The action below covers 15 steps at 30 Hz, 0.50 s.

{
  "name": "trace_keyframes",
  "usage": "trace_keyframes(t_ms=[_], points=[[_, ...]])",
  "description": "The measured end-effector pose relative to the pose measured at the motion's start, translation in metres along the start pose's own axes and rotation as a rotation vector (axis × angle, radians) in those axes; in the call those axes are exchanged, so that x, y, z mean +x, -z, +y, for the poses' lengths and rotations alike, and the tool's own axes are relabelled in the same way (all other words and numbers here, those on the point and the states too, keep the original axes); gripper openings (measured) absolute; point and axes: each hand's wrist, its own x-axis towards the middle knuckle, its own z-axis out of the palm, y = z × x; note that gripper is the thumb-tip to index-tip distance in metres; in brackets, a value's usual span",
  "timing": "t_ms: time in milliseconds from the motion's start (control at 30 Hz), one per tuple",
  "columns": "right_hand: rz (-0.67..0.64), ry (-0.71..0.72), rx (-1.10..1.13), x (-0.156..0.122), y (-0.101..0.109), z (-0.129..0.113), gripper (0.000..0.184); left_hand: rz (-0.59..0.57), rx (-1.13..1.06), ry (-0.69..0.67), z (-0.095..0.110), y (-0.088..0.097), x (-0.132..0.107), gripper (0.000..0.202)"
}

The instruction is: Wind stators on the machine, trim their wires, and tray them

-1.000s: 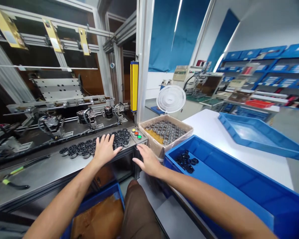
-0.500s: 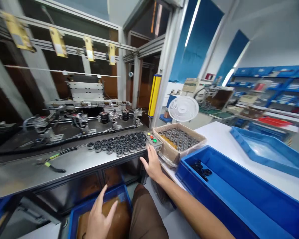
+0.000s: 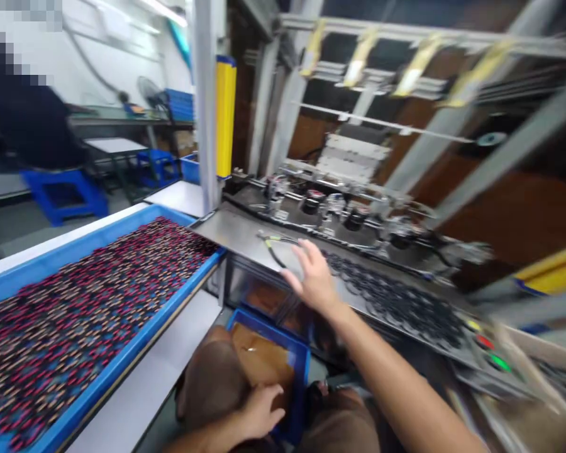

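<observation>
Here, I had the right hand [image 3: 314,280] spread and empty, just right of the pliers [image 3: 270,245], whose length ran toward it; the left hand [image 3: 261,412], farther off, looked slack, unladen.

Tray [image 3: 85,245] at 8–9 o'clock: blue. Its small parts [image 3: 108,296]: dense speckle of black, pinkish red and pale tan.
Post [image 3: 225,116] at 11: yellow, blue ends.
Brackets [image 3: 417,66] from 12 to 2: yellow, pale patches.
Hand tool [image 3: 275,257] near centre: black handles, lime-green accents.
Rings [image 3: 405,305] at 4: black and grey, repeating circular pattern, blurred. Buttons beyond, also at 4: yellow button [image 3: 473,325], red button [image 3: 485,341], green button [image 3: 500,362].
Bin [image 3: 302,365] at 6: blue; lining [image 3: 264,352] brown.
Trousers [image 3: 217,377] at 7: plain brown.
Stool [image 3: 56,179] at 9: blue.
</observation>
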Motion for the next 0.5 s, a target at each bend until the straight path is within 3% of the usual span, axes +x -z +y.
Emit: trace_keyframes(t_ms=[100, 167, 367, 500], points=[[-0.043, -0.04, 0.051, 0.038, -0.044, 0.013, 0.066, -0.123, -0.015, 0.08, -0.014, -0.001, 0.006, 0.03], [-0.079, -0.044, 0.084, 0.049, -0.062, 0.018, 0.071, -0.154, -0.025, 0.124, -0.023, 0.002, 0.011, 0.032], [-0.387, -0.126, -0.047, 0.049, -0.074, 0.022, 0.078, -0.188, -0.082, 0.249, -0.039, 0.0, 0.005, 0.032], [-0.351, -0.091, -0.025, 0.046, -0.071, 0.027, 0.066, -0.136, -0.114, 0.282, -0.042, 0.006, 0.015, 0.032]])
